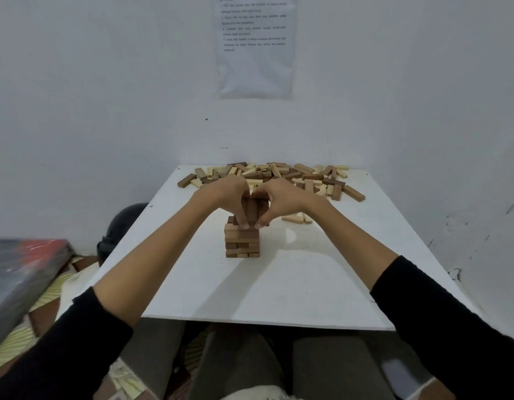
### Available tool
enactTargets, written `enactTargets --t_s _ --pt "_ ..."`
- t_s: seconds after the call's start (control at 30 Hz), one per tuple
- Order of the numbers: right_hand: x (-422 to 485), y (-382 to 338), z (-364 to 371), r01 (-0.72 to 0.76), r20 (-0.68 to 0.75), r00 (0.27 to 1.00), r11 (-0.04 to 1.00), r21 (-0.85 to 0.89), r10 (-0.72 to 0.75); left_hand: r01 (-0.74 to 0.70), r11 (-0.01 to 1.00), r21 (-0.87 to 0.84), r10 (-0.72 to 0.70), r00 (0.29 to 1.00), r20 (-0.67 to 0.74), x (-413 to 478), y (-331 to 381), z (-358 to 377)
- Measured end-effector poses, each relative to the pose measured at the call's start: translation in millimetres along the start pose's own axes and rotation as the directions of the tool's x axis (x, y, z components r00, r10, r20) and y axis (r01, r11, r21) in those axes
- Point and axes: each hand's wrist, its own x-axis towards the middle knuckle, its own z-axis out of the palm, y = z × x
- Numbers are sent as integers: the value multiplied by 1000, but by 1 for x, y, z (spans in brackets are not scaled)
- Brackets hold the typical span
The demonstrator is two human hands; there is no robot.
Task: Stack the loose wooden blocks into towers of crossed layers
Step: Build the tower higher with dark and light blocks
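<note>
Head view: one short tower (242,243) stands; left hand (229,197) and right hand (281,200) pinch its top layer (252,212). A big pile (278,174) lies loose behind, so most stacking seems left.

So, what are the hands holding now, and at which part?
The left hand and right hand grip a row of dark blocks by its two outer sides, atop the tower.
</note>
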Motion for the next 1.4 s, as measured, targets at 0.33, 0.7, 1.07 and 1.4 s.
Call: enactTargets --t_s 0.33,0.7,1.07,1.4 --pt "18 -19 13 37 61 998 999 -34 -35 59 997 -46 -58 998 15 -20 -19 11" --pt "22 -15 17 -5 97 995 997 -80 12 35 997 -66 -31 998 56 -13 -20 17" --pt "21 -12 25 -17 118 993 997 -80 26 28 999 -43 -24 995 94 -11 -19 23" --pt "10 2 13 -111 82 992 973 201 96 107 961 -257 -110 994 4 -18 -42 25"
